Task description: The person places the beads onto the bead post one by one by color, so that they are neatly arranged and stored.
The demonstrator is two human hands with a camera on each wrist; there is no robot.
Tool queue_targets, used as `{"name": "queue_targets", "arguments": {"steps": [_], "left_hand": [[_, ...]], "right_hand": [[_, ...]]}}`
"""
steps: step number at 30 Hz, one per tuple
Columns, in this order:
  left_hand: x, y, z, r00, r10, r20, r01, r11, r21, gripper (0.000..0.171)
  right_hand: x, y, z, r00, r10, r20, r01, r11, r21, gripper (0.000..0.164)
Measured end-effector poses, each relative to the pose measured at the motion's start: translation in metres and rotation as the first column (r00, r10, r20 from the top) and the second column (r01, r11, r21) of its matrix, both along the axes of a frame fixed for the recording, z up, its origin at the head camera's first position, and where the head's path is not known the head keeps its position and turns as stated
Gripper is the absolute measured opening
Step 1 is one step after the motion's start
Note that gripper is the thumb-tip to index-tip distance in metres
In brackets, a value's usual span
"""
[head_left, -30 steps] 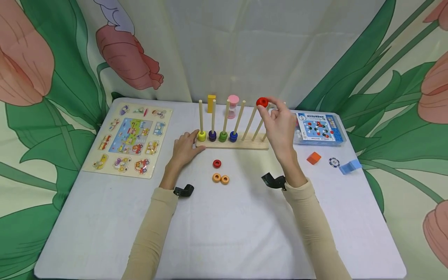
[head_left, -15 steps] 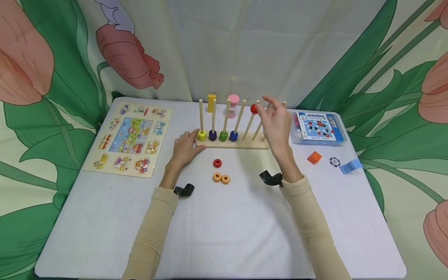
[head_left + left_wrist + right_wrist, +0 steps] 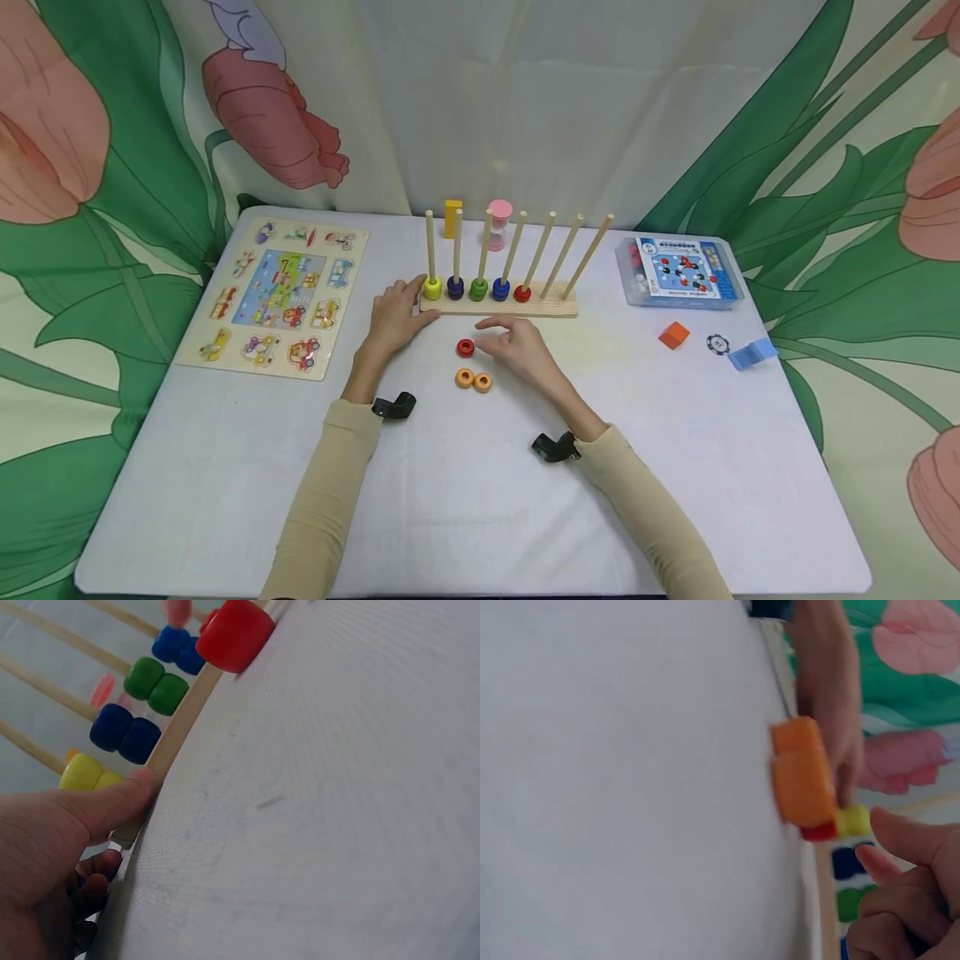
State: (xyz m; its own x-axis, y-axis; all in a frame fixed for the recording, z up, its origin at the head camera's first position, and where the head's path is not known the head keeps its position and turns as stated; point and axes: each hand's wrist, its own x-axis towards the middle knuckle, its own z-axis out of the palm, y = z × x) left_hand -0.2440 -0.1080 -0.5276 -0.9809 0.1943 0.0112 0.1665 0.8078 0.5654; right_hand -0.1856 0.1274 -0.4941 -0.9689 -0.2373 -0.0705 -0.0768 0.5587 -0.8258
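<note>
The right hand (image 3: pixel 517 346) hovers low over the worktop (image 3: pixel 465 500), fingers (image 3: pixel 491 323) loosely extended and holding nothing, fingertips just beside the loose red ring (image 3: pixel 465 348). This ring lies flat on the worktop, in front of the wooden peg rack (image 3: pixel 498 307), with two orange rings (image 3: pixel 473 381) touching each other just nearer the person. The left hand (image 3: pixel 393 315) rests against the left end of the rack base, thumb (image 3: pixel 120 799) pressed to the edge beside the yellow ring (image 3: pixel 432 289), fingers relaxed and gripping nothing. On the rack's pegs, left to right, sit yellow, dark purple (image 3: pixel 455 288), green (image 3: pixel 478 290), blue (image 3: pixel 500 290) and red (image 3: pixel 522 292) rings, each at the foot of its peg; the two rightmost pegs are bare. A picture puzzle board (image 3: pixel 281 292) lies well left; a clear plastic box (image 3: pixel 678 273), orange block (image 3: pixel 672 335) and blue piece (image 3: pixel 751 355) lie right.
</note>
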Motion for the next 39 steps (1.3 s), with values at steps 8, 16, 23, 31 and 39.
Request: {"name": "queue_targets", "arguments": {"steps": [8, 16, 23, 31, 39], "left_hand": [[0.000, 0.000, 0.001, 1.000, 0.001, 0.002, -0.001, 1.000, -0.003, 0.076], [0.000, 0.001, 0.001, 1.000, 0.002, 0.003, -0.002, 1.000, 0.003, 0.076], [0.001, 0.000, 0.002, 1.000, 0.000, 0.004, 0.000, 1.000, 0.006, 0.075], [0.000, -0.001, -0.003, 1.000, -0.003, 0.006, 0.003, 1.000, 0.000, 0.075], [-0.001, -0.001, -0.002, 1.000, -0.003, 0.005, 0.003, 1.000, 0.005, 0.075]], "right_hand": [[0.001, -0.015, -0.012, 0.995, 0.076, 0.057, -0.081, 0.993, 0.088, 0.027], [-0.002, 0.006, 0.042, 0.963, -0.089, -0.253, 0.104, 0.994, 0.045, 0.036], [-0.009, 0.037, 0.111, 0.785, -0.281, -0.551, 0.294, 0.953, -0.067, 0.042], [-0.028, 0.046, 0.135, 0.743, -0.335, -0.579, 0.351, 0.932, -0.088, 0.046], [-0.040, 0.042, 0.133, 0.766, -0.308, -0.564, 0.360, 0.933, -0.021, 0.043]]}}
